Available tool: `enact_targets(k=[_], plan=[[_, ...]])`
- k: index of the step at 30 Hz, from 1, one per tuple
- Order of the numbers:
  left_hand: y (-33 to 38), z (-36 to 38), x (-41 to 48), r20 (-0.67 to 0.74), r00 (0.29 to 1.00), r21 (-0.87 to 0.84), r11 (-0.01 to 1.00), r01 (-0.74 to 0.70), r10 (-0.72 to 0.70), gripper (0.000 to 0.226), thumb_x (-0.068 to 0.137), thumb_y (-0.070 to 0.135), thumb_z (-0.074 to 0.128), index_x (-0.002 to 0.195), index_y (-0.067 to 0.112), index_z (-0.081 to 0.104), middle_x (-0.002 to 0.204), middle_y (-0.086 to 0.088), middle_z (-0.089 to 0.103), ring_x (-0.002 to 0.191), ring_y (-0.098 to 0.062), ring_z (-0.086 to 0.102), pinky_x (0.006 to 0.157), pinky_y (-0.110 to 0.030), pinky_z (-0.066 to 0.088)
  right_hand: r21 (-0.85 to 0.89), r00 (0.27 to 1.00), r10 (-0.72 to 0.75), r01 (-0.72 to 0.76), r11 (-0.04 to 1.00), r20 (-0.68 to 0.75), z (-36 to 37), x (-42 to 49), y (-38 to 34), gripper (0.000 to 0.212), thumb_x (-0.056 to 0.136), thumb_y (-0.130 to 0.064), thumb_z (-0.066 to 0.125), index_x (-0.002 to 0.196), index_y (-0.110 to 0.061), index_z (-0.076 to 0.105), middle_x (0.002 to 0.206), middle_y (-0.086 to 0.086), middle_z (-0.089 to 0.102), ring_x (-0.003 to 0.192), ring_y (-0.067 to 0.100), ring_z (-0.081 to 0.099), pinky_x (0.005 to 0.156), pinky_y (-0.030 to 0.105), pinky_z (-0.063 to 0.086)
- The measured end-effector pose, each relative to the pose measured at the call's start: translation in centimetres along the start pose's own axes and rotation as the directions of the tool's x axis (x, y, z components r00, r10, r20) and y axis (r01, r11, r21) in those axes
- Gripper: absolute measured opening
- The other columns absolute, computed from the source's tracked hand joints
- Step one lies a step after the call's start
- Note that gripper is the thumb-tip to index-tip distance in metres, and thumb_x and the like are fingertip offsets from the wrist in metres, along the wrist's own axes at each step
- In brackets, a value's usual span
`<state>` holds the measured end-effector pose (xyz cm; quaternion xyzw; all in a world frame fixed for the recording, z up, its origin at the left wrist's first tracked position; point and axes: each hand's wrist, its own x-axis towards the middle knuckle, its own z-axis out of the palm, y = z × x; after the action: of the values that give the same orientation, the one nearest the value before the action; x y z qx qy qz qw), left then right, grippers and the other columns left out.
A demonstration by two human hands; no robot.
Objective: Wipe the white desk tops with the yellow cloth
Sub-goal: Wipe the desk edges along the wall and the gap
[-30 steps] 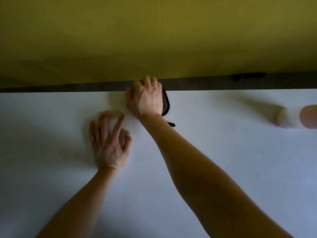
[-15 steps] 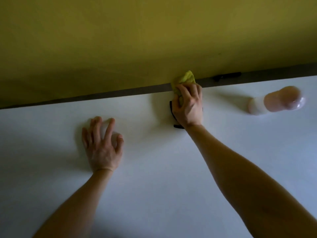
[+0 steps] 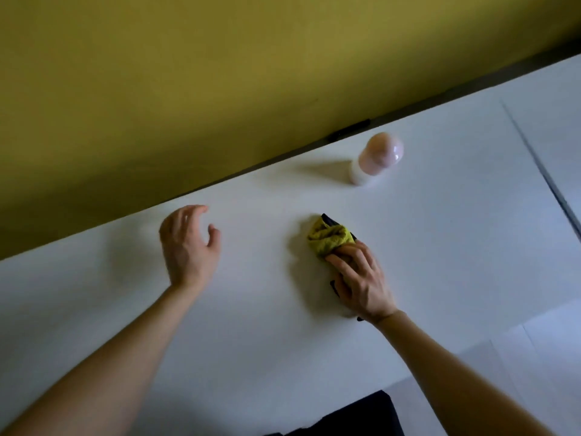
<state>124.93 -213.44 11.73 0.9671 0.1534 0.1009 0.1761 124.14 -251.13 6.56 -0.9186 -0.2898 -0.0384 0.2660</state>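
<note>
A crumpled yellow cloth (image 3: 329, 239) with dark edging lies on the white desk top (image 3: 257, 325), right of the middle. My right hand (image 3: 361, 281) presses on the cloth's near part, fingers spread over it, and hides some of it. My left hand (image 3: 190, 245) hovers just above the desk to the left, fingers loosely curled and apart, holding nothing.
A small white bottle with a pink domed cap (image 3: 377, 158) stands near the desk's back edge. A yellow partition wall (image 3: 220, 73) rises behind the desk. A seam (image 3: 540, 165) marks a second desk at the right. Something dark (image 3: 355, 416) shows at the near edge.
My right hand has dragged the cloth from the back edge toward me and to the right. My left hand has lifted off the desk. The view has swung, tilting the desk.
</note>
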Motion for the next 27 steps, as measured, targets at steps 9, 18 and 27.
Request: enact_targets(k=[9, 18, 27], plan=[[24.9, 5.8, 6.2, 0.292, 0.908, -0.431, 0.889, -0.156, 0.301, 0.11, 0.076, 0.059, 0.084, 0.167, 0.024, 0.033, 0.16, -0.001, 0.054, 0.142, -0.024, 0.057, 0.108, -0.039, 0.052, -0.037, 0.964, 0.255, -0.259, 0.965, -0.073, -2.2, -2.8, 2.7, 0.062, 0.085, -0.025, 0.082, 0.144, -0.013, 0.067, 0.152, 0.017, 0.054, 0.145, 0.042, 0.05, 0.125, 0.066, 0.031], [23.4, 5.5, 8.1, 0.139, 0.976, -0.312, 0.943, -0.118, 0.168, 0.075, 0.077, 0.042, 0.088, 0.142, 0.024, 0.057, 0.124, 0.001, 0.075, 0.103, -0.031, 0.073, 0.082, -0.038, 0.056, 0.052, 0.982, 0.185, -0.183, 0.982, -0.043, -1.7, -2.0, 3.2, 0.058, 0.091, -0.02, 0.073, 0.146, -0.003, 0.064, 0.154, 0.024, 0.052, 0.15, 0.049, 0.043, 0.125, 0.067, 0.031], [5.1, -4.7, 0.4, -0.005, 0.964, -0.151, 0.953, 0.262, -0.265, 0.078, 0.078, 0.034, 0.092, 0.148, 0.026, 0.06, 0.135, -0.005, 0.072, 0.116, -0.035, 0.069, 0.096, -0.043, 0.056, 0.001, 0.981, 0.153, -0.154, 0.988, 0.118, 0.8, 2.6, -1.5, 0.066, 0.085, -0.019, 0.074, 0.145, 0.0, 0.057, 0.155, 0.029, 0.043, 0.149, 0.055, 0.035, 0.124, 0.066, 0.031]])
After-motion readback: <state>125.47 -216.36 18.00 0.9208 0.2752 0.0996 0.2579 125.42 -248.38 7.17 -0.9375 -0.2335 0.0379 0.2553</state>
